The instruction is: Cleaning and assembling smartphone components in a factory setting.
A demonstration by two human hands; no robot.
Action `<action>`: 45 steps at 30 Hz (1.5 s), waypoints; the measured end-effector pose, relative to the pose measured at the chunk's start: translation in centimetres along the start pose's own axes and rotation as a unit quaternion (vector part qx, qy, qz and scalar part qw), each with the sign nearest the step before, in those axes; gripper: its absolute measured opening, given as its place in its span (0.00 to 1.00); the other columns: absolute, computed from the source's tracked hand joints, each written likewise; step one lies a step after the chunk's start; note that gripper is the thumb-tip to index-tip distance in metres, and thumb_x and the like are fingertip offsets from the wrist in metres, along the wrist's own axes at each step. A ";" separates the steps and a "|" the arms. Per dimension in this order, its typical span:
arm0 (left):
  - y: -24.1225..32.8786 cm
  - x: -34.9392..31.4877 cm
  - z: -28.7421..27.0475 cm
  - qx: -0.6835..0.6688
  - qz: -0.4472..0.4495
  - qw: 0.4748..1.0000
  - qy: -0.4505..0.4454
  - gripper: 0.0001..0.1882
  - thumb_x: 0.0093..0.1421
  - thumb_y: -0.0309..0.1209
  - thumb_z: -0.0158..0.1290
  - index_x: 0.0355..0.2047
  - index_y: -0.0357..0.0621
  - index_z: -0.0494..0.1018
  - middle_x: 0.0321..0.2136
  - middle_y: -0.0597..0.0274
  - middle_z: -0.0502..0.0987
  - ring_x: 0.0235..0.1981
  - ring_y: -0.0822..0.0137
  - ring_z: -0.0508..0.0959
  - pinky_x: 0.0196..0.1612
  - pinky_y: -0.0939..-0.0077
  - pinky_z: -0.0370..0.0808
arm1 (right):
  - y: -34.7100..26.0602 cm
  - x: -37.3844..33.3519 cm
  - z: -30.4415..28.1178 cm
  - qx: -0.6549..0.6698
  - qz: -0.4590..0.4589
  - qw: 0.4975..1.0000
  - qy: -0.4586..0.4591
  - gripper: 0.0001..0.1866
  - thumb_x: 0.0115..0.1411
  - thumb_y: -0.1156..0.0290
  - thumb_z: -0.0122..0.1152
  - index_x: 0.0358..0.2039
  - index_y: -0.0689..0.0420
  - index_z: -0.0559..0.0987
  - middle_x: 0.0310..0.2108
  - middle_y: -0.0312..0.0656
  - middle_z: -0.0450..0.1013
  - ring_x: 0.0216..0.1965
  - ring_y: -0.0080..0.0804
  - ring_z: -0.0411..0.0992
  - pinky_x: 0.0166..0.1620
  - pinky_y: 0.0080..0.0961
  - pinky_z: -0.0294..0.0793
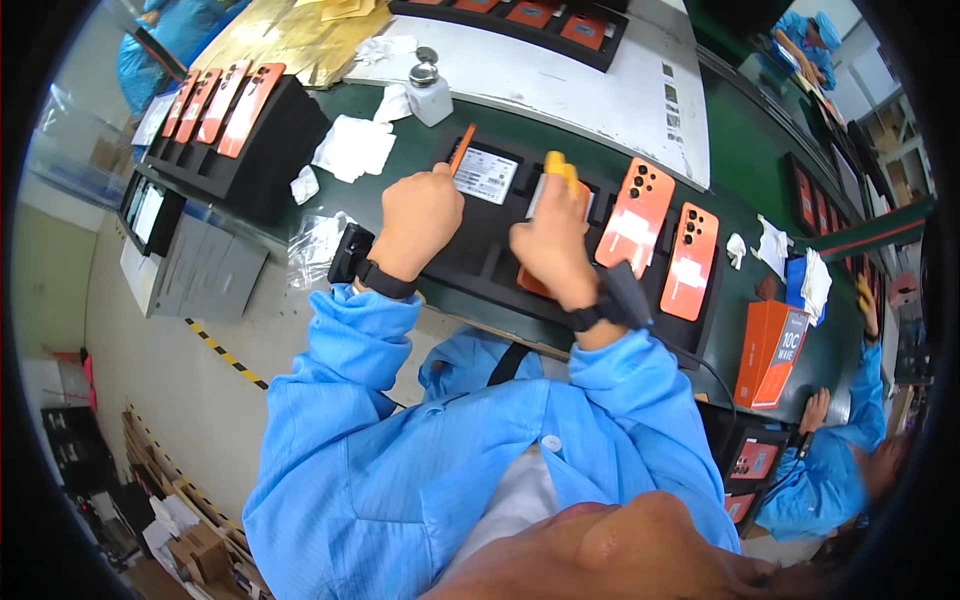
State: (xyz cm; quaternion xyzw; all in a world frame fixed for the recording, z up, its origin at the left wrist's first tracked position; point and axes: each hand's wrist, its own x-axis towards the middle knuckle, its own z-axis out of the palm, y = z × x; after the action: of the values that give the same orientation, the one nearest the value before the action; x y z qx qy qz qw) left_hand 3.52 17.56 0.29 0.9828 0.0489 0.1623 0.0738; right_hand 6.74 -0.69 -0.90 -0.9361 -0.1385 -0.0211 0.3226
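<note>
My left hand [422, 222] is closed, with a narrow orange strip, which looks like the edge of a phone [463, 149], rising from its fingers. A white printed label [486, 174] lies in the black tray [470, 255] just right of it. Yellow covers sit on the fingertips of my right hand [556, 238], which reaches with fingers stretched over an orange phone [536, 284] in the tray. That hand hides most of the phone. To its right, an orange phone [635, 212] and another orange phone [690, 262] lie with their camera lenses facing up.
A pump bottle [430, 95] and crumpled white wipes [354, 147] are beyond my left hand. Orange phones stand in a black rack [260, 160] at the left. An orange box [771, 352] is at the right, near a co-worker's hand [815, 410]. A black tray [540, 35] holds phones at the back.
</note>
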 end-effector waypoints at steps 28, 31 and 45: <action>8.5 -6.5 1.6 -0.520 0.123 0.815 -0.227 0.50 0.57 0.28 0.64 0.72 0.38 0.44 0.66 0.41 0.60 0.60 0.52 0.72 0.58 0.64 0.74 | 6.1 -7.0 -2.3 0.331 0.007 0.942 0.052 0.23 0.72 0.74 0.41 0.64 0.68 0.64 0.50 0.53 0.73 0.50 0.37 0.75 0.52 0.29 0.73; 8.6 -6.4 1.6 -0.509 0.108 0.822 -0.231 0.52 0.54 0.25 0.66 0.72 0.39 0.46 0.64 0.40 0.63 0.60 0.51 0.73 0.59 0.65 0.73 | 5.8 -6.9 -2.7 0.295 0.000 0.954 0.048 0.22 0.70 0.77 0.43 0.63 0.67 0.65 0.46 0.54 0.74 0.45 0.41 0.78 0.48 0.31 0.76; 8.5 -5.7 2.1 -0.538 0.074 0.808 -0.227 0.49 0.51 0.29 0.67 0.69 0.37 0.52 0.62 0.40 0.67 0.58 0.43 0.72 0.58 0.60 0.72 | 6.1 -6.7 -2.1 0.285 0.013 0.957 0.054 0.22 0.68 0.79 0.46 0.62 0.67 0.68 0.48 0.53 0.75 0.46 0.39 0.78 0.49 0.29 0.75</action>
State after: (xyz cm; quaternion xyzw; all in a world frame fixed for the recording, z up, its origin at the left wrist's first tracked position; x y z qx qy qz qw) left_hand -0.61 8.26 -2.08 0.7951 -0.1374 -0.0602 0.5876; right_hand 2.07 -8.17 -3.75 -0.8044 -0.1086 -0.0270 0.5834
